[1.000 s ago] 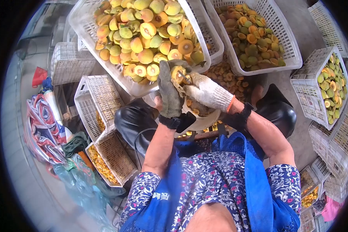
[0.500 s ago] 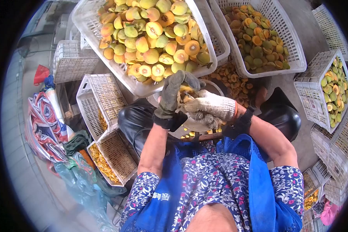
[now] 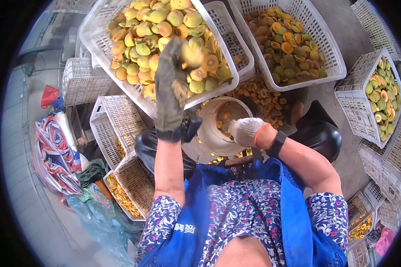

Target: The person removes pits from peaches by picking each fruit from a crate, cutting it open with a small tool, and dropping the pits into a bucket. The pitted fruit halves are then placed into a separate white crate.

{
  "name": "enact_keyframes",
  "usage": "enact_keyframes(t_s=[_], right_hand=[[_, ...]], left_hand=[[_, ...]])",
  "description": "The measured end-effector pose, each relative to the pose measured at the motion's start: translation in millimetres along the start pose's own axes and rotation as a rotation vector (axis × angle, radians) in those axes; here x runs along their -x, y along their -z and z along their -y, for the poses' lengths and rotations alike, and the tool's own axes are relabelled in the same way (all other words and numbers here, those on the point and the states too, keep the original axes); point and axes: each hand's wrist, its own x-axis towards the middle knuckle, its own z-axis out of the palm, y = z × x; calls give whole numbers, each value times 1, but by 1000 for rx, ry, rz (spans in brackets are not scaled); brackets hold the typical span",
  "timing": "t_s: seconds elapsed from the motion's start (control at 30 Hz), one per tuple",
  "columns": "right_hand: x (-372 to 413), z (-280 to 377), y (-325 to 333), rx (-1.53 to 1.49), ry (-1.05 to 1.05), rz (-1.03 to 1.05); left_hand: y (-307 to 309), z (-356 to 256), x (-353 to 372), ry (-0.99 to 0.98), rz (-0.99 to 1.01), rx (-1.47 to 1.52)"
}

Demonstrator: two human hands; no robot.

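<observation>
My left hand (image 3: 170, 82), in a dark green glove, reaches over the large white crate (image 3: 133, 95) of yellow-green peaches (image 3: 158, 29), some cut in half. At its fingertips is a peach (image 3: 193, 54), blurred by motion, with the fingers curled against its side. My right hand (image 3: 249, 132), in a whitish knit glove, is closed in a fist at the right rim of a white bucket (image 3: 203, 133). I cannot tell what that fist holds. A few orange fruit pieces (image 3: 226, 115) lie inside the bucket, between my knees.
At the right rear stands a white crate (image 3: 336, 75) of halved fruit. Beside the bucket, cut pieces (image 3: 269, 100) are heaped. Tilted crates (image 3: 136, 178) with orange pieces flank my left leg; another fruit-filled crate (image 3: 358, 104) stands far right. Plastic bags (image 3: 93, 218) lie at left.
My left hand has moved from over the bucket up and forward to the fruit crate. My right hand has drawn apart from it and lowered slightly, exposing the bucket.
</observation>
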Motion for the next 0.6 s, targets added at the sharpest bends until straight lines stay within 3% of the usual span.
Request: enact_keyframes(t_s=[0.07,0.13,0.17,0.27,0.4,0.47,0.5,0.53,0.6], right_hand=[[-3,-4,1,-76,-84,-19],[-3,-7,7,-98,-136,-139],[-6,-11,1,-133,-204,-136],[-11,-17,0,-1,-183,-117],[-13,-23,31,-44,-180,-143],[-19,-25,37,-317,-116,-476],[-22,-25,37,-257,62,-655],[-24,-15,45,-263,67,-650],[-24,4,63,-553,-192,-578]], left_hand=[[5,11,-20,-23,94,-595],[42,63,-36,-277,240,-1446],[31,66,-33,-136,251,-1663],[31,80,-22,-268,213,-1740],[51,75,-13,-348,329,-1689],[65,74,-10,116,144,-1101],[47,52,2,277,-18,-772],[44,49,9,280,-26,-775],[40,44,20,322,-140,-300]])
